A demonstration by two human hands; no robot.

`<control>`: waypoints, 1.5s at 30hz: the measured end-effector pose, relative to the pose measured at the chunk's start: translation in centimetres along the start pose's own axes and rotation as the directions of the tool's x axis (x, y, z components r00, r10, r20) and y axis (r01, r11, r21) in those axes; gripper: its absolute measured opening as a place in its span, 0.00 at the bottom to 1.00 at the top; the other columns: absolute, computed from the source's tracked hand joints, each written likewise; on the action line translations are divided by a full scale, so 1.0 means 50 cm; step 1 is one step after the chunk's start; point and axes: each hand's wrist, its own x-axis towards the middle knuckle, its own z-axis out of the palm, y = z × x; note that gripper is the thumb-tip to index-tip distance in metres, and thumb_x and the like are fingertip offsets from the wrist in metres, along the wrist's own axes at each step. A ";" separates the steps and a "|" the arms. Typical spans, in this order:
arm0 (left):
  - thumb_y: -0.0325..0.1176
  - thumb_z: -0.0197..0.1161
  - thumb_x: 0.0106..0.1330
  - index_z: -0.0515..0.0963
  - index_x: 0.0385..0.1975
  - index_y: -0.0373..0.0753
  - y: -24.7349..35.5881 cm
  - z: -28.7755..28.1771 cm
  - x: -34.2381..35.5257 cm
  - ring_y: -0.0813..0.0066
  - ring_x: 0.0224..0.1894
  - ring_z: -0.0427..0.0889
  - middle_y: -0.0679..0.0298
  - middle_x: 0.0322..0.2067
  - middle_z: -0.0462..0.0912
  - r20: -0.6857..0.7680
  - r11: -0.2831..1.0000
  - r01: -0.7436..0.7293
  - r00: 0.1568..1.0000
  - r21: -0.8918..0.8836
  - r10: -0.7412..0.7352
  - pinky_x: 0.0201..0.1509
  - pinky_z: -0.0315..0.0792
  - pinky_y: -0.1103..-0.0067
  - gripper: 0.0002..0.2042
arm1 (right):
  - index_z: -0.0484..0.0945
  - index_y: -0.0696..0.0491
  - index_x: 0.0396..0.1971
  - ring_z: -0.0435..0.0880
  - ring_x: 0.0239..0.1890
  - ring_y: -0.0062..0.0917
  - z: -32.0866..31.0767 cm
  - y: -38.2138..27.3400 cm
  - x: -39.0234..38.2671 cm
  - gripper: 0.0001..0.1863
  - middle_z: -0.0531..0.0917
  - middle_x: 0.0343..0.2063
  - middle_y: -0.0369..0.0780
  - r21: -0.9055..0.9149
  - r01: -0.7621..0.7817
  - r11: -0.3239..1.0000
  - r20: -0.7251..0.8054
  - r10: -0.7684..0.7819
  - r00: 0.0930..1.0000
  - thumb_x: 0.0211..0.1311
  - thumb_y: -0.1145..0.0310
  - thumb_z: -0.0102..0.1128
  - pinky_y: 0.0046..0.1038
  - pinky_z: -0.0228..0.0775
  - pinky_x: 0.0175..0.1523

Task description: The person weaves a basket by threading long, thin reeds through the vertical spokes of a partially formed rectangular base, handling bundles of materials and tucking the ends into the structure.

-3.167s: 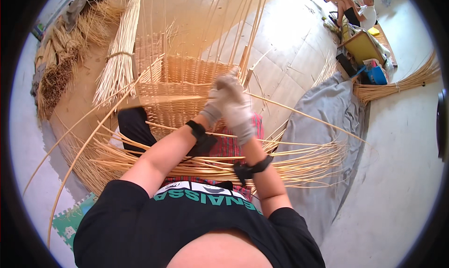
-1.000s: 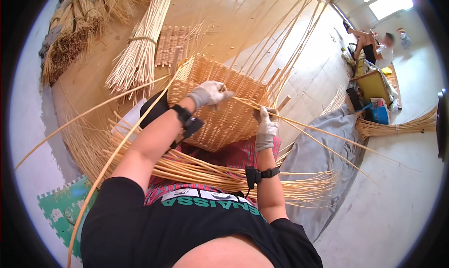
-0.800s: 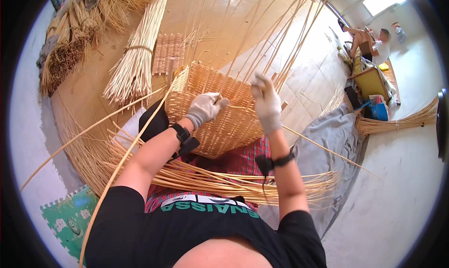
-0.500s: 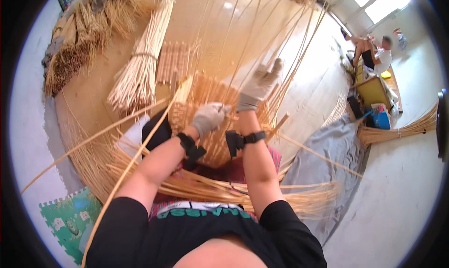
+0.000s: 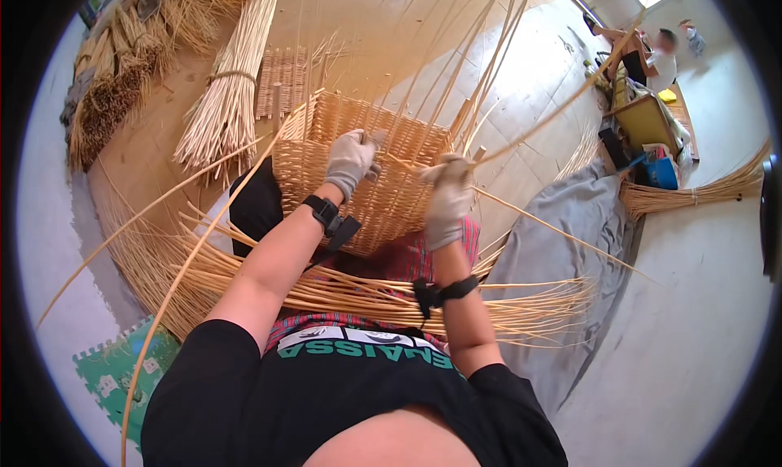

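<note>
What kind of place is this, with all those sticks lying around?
Most likely a basket-weaving workshop. Gloved hands work on a half-woven wicker basket, tied bundles of cane lie on the wooden floor, and another person sits working nearby.

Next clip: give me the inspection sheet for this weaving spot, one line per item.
Surface: wooden floor, sunlit at the top; grey cloth spread on the person's right.
Job's things: half-woven wicker basket with tall upright stakes; loose willow rods fanned across the lap.
Clutter: tied bundle of pale rods, flat woven mat, darker straw heap, green foam tile.
Hands: gloved left hand on the basket rim; gloved right hand with a closed grip on a rod at the rim.
Cables: nothing seen.
Surroundings: another person seated by a yellow case; one more rod bundle.
</note>
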 end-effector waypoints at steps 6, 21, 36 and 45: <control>0.49 0.62 0.74 0.76 0.50 0.38 -0.048 0.084 0.043 0.70 0.29 0.88 0.56 0.35 0.86 0.088 0.680 -0.647 0.744 0.346 0.663 0.29 0.82 0.74 0.19 | 0.67 0.49 0.50 0.84 0.35 0.23 -0.097 -0.049 0.039 0.20 0.86 0.37 0.39 -0.111 -0.133 0.985 -0.200 0.109 0.974 0.64 0.81 0.65 0.23 0.77 0.41; 0.56 0.55 0.74 0.81 0.42 0.36 -0.044 0.114 0.023 0.45 0.46 0.83 0.46 0.42 0.85 0.212 0.715 -0.468 0.881 0.519 0.422 0.51 0.75 0.62 0.25 | 0.61 0.46 0.70 0.80 0.49 0.30 0.036 -0.130 0.215 0.32 0.76 0.58 0.47 -0.473 0.041 0.880 0.024 -0.034 0.999 0.68 0.77 0.57 0.30 0.76 0.48; 0.32 0.60 0.75 0.76 0.58 0.48 -0.126 -0.038 -0.111 0.76 0.35 0.85 0.62 0.46 0.85 0.334 0.894 -0.448 0.844 0.009 0.420 0.39 0.82 0.75 0.14 | 0.89 0.43 0.38 0.87 0.41 0.40 -0.095 -0.127 -0.220 0.17 0.88 0.34 0.41 -0.850 0.302 0.432 0.524 0.759 0.387 0.59 0.47 0.67 0.36 0.79 0.48; 0.25 0.62 0.68 0.85 0.36 0.43 -0.178 -0.338 -0.116 0.64 0.37 0.86 0.61 0.31 0.87 -0.137 0.648 -0.506 0.719 0.569 0.682 0.52 0.80 0.70 0.06 | 0.83 0.53 0.38 0.81 0.40 0.27 -0.045 -0.106 -0.150 0.06 0.82 0.40 0.38 -0.687 0.247 0.683 0.173 -0.176 0.969 0.64 0.70 0.70 0.28 0.75 0.45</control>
